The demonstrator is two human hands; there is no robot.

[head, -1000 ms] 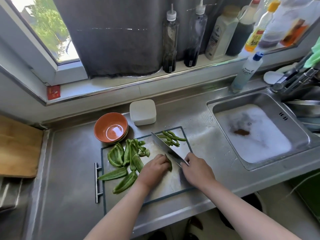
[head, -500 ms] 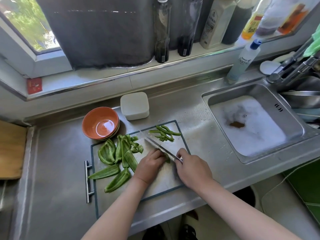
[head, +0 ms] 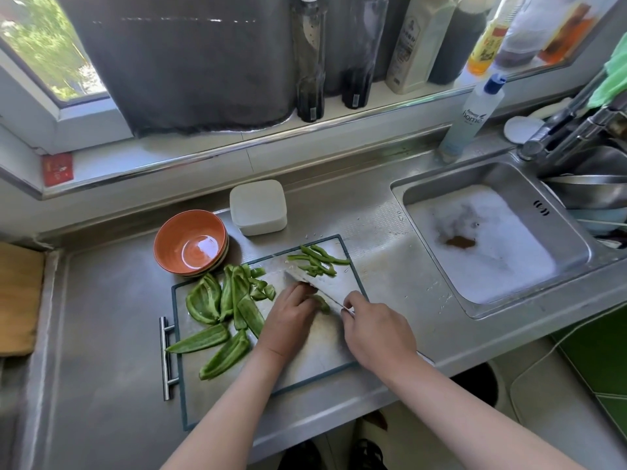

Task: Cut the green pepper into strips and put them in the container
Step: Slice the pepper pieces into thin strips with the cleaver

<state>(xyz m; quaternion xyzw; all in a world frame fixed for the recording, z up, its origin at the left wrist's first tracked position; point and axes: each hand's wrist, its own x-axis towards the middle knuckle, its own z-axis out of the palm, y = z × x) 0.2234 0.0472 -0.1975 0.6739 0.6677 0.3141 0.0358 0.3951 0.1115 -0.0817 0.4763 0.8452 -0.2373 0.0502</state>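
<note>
At frame centre, the left hand [head: 291, 320] pins a pepper piece [head: 321, 302] under curled fingers on the board [head: 305, 368]; the right hand [head: 376, 334] grips the knife [head: 322, 286], blade just right of the pepper piece, running roughly along its length.

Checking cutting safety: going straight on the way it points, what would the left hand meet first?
Probably the right hand's knife, its blade just beyond the left hand pinning a pepper piece; gap unclear.
</note>
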